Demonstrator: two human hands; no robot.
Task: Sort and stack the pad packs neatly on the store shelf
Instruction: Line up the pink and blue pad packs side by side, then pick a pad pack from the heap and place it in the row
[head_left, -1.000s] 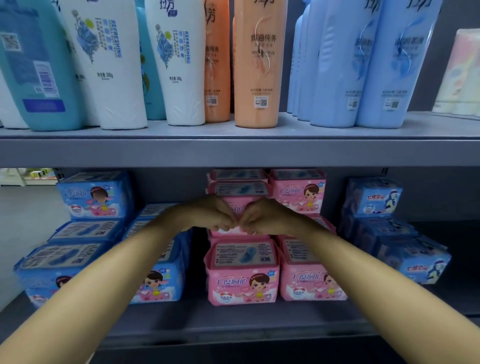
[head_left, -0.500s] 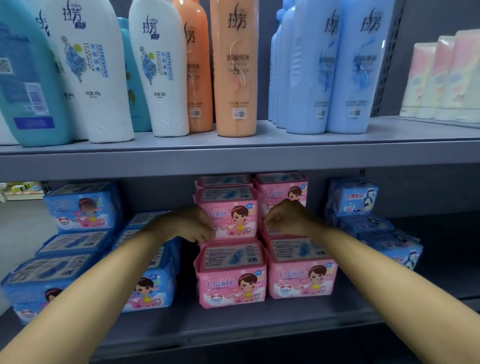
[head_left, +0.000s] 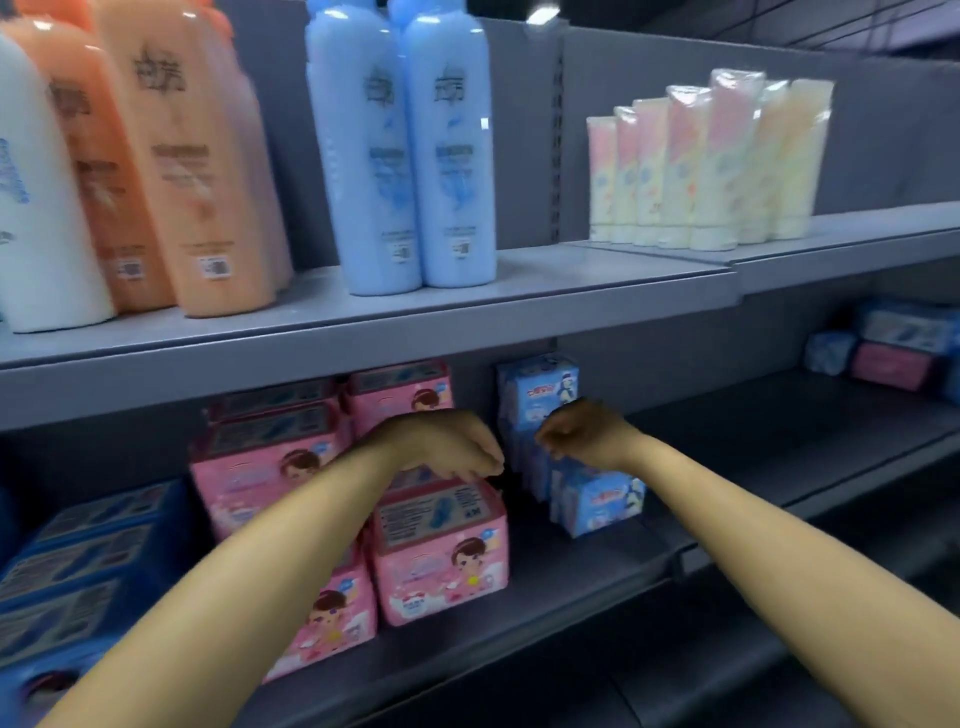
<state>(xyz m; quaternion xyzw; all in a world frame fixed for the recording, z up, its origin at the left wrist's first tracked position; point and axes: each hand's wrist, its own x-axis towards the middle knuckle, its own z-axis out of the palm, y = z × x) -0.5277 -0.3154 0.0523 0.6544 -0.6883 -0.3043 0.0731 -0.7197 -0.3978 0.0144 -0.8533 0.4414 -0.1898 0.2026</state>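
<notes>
While both my arms reach into the lower shelf (head_left: 597, 587), my left hand (head_left: 441, 447) hangs with fingers loosely curled, holding nothing, right above the top of a pink pad pack (head_left: 441, 551). More pink packs (head_left: 270, 457) are stacked just left of that hand. My right hand (head_left: 587, 434) is loosely curled too, empty as far as I can tell, in front of the light blue packs (head_left: 597, 501). It's all kinda blurry though.

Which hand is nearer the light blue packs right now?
Right. The right hand is at the light blue packs; the left hand hovers above the pink packs.
</notes>
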